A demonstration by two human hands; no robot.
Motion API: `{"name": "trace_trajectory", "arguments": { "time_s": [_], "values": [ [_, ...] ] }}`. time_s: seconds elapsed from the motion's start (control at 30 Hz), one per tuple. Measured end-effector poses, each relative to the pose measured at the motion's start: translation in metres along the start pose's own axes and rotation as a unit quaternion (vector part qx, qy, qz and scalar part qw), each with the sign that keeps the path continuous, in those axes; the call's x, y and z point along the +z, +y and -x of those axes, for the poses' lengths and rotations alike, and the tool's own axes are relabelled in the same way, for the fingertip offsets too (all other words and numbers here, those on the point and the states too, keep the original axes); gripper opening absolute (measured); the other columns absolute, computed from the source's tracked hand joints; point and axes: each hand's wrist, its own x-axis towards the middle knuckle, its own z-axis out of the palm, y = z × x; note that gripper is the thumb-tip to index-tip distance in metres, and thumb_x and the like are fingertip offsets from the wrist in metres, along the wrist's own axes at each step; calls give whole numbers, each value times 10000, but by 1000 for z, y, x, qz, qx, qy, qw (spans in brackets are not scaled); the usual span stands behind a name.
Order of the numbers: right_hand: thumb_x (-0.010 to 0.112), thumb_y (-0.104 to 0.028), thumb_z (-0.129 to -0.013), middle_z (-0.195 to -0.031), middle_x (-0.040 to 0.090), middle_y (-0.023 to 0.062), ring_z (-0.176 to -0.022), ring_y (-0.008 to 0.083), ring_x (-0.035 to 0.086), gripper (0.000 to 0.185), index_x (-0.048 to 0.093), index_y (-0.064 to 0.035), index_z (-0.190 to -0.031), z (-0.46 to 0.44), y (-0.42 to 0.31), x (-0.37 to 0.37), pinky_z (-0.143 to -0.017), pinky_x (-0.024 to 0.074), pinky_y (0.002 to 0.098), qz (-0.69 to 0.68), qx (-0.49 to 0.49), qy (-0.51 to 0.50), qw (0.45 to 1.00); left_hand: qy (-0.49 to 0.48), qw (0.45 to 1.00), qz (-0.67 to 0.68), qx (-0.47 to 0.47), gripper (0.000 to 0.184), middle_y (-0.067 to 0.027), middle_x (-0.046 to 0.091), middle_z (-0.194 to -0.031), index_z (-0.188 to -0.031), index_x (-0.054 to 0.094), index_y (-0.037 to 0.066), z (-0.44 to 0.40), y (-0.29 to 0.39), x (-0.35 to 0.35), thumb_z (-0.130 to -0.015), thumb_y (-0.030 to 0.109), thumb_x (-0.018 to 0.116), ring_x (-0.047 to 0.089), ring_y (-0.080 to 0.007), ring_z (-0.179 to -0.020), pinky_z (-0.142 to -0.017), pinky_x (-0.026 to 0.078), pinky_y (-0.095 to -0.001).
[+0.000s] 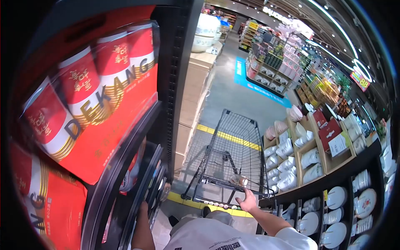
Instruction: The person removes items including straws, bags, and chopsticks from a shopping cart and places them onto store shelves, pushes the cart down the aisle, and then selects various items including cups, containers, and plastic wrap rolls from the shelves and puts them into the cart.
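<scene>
A black wire shopping cart [233, 156] stands in front of me in the aisle. My right hand [248, 201] is on the near end of the cart by its handle bar, thumb out to the left and fingers curled over. A small clear container with a brownish content [238, 180] lies in the cart's near end, just beyond that hand. On the left, my left hand [143, 209] reaches in at the edge of a dark shelf [146, 179]; its fingers are hidden. Dark-rimmed flat items stand there close to it.
Red boxed packs [112, 141] of cups or bowls fill the left shelf. To the right, wooden bins [310, 143] hold wrapped ware, with white plates [335, 235] racked below. A stacked display [273, 66] stands farther down the aisle. Yellow floor strips [204, 128] cross the floor.
</scene>
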Motion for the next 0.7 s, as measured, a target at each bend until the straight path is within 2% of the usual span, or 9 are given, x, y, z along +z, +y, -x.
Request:
{"name": "trace_trajectory", "arguments": {
  "time_s": [0.07,0.17,0.27,0.37,0.5,0.6,0.67,0.7],
  "values": [
    [724,-454,-804,-1438,479,215,-1372,359,417,798,449,-46,-1432,1,2,3,-1142,332,455,4,-5,-1,1000,-20,1000,21,-3,486,-254,544,-1400,-1347,571,29,-6,0,4,-975,343,560,522,-417,-1290,-1060,428,-450],
    [716,-473,-802,-1432,481,210,-1375,351,408,814,445,-31,-1431,-1,-7,3,-1143,317,464,0,-8,-7,1000,7,995,82,55,444,-201,544,-1431,-1351,573,-4,9,17,-20,-1027,290,496,498,-350,-1335,-1128,344,-381],
    [735,-486,-798,-1436,476,232,-1377,380,397,833,447,-1,-1410,-3,-7,6,-1143,316,484,-10,-35,9,999,2,997,60,39,452,-193,529,-1449,-1358,570,5,11,13,-26,-1031,305,488,492,-349,-1342,-1130,341,-383],
    [731,-487,-792,-1425,477,224,-1366,370,405,843,443,-1,-1417,-4,-13,3,-1141,312,475,-21,-20,-9,1000,-4,999,31,21,460,-186,513,-1467,-1366,566,14,17,-2,-28,-1034,321,480,485,-349,-1348,-1133,338,-386],
    [715,-497,-796,-1433,460,206,-1372,348,392,867,419,0,-1442,-10,-21,3,-1148,290,463,-32,-25,-16,999,62,998,-1,30,435,-205,550,-1419,-1318,606,31,49,17,-57,-1033,335,481,526,-353,-1305,-1102,382,-409],
    [745,-466,-786,-1444,447,206,-1387,348,373,868,421,10,-1435,-11,-35,1,-1154,281,468,-50,-14,-24,998,140,965,-200,98,370,-216,653,-1234,-1216,659,60,61,18,-66,-1026,333,497,636,-357,-1134,-974,495,-433],
    [735,-459,-803,-1465,423,207,-1400,346,349,862,405,16,-1442,-11,-42,-2,-1164,259,475,-53,-11,-32,998,163,970,-165,65,396,-197,676,-1139,-1183,651,63,54,10,-54,-953,382,605,671,-362,-1019,-878,539,-447],
    [738,-451,-803,-1469,418,208,-1402,347,344,862,402,17,-1443,-14,-43,0,-1165,256,475,-58,-16,-30,998,131,979,-152,42,471,-218,653,-1215,-1242,620,41,51,6,-52,-939,402,620,647,-390,-1091,-936,518,-456]
  ]
}}
